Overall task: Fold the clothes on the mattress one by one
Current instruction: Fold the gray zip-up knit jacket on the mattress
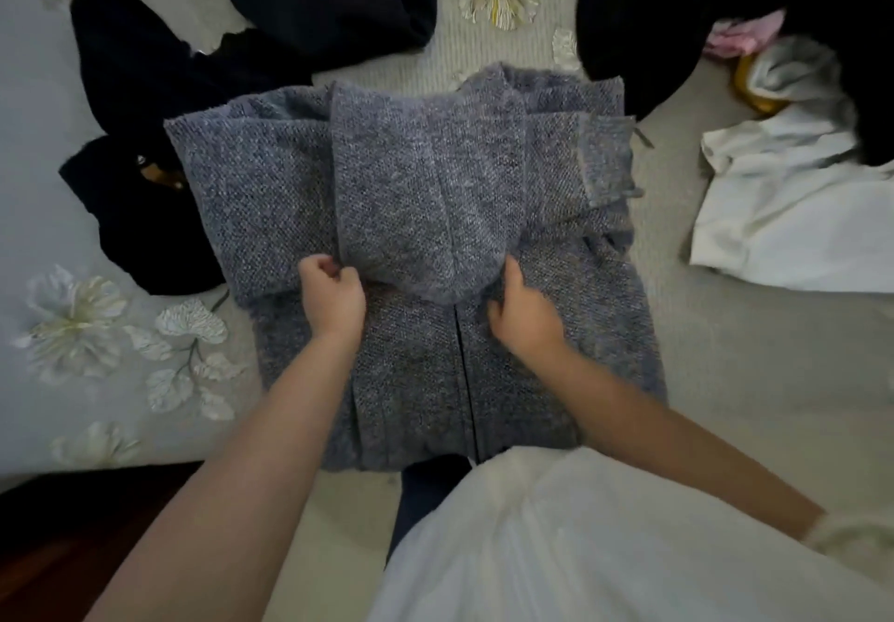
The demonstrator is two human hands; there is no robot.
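Note:
A grey-blue knitted zip hoodie [416, 195] lies flat in the middle of the mattress [725, 379], sleeves folded across its chest and hood turned down over them. My left hand [334, 295] grips the hood's lower left edge with curled fingers. At the hood's lower right edge, my right hand [525, 314] holds the knit, fingers tucked into the fabric. The closed zip runs from between my hands down towards me.
Dark garments [159, 89] lie heaped at the far left and back; another dark heap [677, 7] sits at the back right. A crumpled white garment [793, 215] lies to the right, a pink item [740, 36] behind it. A floral sheet [87, 331] covers the left.

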